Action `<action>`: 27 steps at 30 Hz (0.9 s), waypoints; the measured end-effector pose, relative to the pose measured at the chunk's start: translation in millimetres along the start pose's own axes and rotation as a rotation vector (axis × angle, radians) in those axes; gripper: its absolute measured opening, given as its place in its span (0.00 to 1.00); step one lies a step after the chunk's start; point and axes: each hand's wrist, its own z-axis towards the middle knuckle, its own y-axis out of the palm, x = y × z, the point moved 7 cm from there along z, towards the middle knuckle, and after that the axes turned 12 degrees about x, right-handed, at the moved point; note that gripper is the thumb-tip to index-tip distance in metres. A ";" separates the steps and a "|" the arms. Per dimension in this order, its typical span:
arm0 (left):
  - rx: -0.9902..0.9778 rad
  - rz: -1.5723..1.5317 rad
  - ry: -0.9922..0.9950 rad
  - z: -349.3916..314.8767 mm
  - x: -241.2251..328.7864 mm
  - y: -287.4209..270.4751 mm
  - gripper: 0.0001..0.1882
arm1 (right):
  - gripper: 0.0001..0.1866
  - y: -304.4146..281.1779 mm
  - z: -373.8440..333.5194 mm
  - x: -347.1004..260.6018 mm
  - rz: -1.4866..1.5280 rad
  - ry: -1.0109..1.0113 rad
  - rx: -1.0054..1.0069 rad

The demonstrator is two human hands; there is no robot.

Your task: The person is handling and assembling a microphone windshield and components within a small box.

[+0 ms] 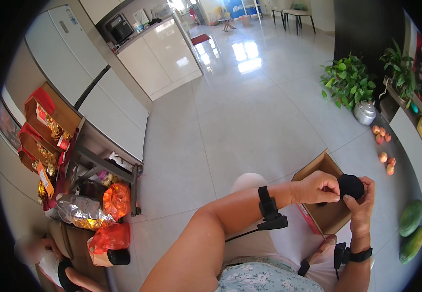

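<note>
My right hand (363, 202) is wrapped round a rounded black thing (350, 187) that looks soft, like a ball of dark cloth or yarn; I cannot make out its exact kind. Close against its left side is my left hand (320, 188), with thumb and fingers pinched together. Whatever lies in that pinch, if anything, is too small to see. Beneath both hands stands an open cardboard box (317, 168), and a small dark thing shows inside it, partly hidden by my left hand.
Green mangoes or papayas (411, 217) and several reddish round fruits (383, 132) lie on the floor at right, near a metal kettle (365, 113) and leafy plant (348, 80). Red bags (116, 199) and a seated person (55, 258) are at left. A refrigerator (82, 63) stands beyond.
</note>
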 end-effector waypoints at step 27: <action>0.276 0.210 -0.079 6.3 -19.1 -14.3 0.07 | 0.34 26.0 -14.2 -8.8 0.446 0.279 -0.182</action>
